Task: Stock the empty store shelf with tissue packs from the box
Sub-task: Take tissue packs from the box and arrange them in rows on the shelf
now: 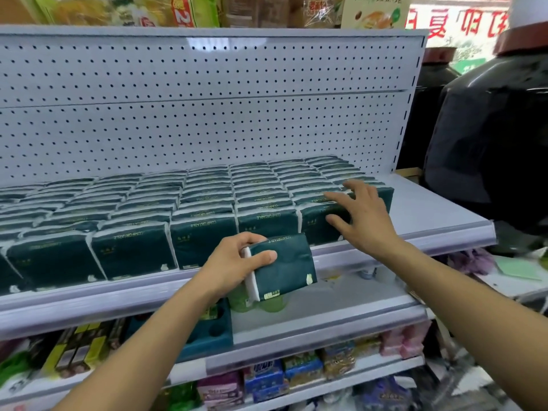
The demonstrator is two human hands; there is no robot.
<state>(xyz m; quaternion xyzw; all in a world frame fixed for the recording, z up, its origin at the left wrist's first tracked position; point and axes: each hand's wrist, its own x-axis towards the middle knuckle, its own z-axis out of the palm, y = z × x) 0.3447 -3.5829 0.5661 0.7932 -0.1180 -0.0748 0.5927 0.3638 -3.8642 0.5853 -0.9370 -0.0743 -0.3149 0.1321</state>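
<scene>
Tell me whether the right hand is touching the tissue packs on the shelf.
Touching. In the head view the right hand lies spread on the rightmost tissue packs on the shelf, fingertips and thumb resting on the front packs, no gap showing.

Held pack (281,264): "COMFORTABLE", upside down
Shelved packs (204,232): "COMFORTABLE", upside down
Red sign (456,23): large characters, mirrored, unreadable
Red tag (181,11): "2"

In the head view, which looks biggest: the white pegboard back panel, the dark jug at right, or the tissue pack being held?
1. Pegboard back panel
2. Dark jug, though it is cut off by the frame edge
3. Tissue pack held by the left hand
</scene>
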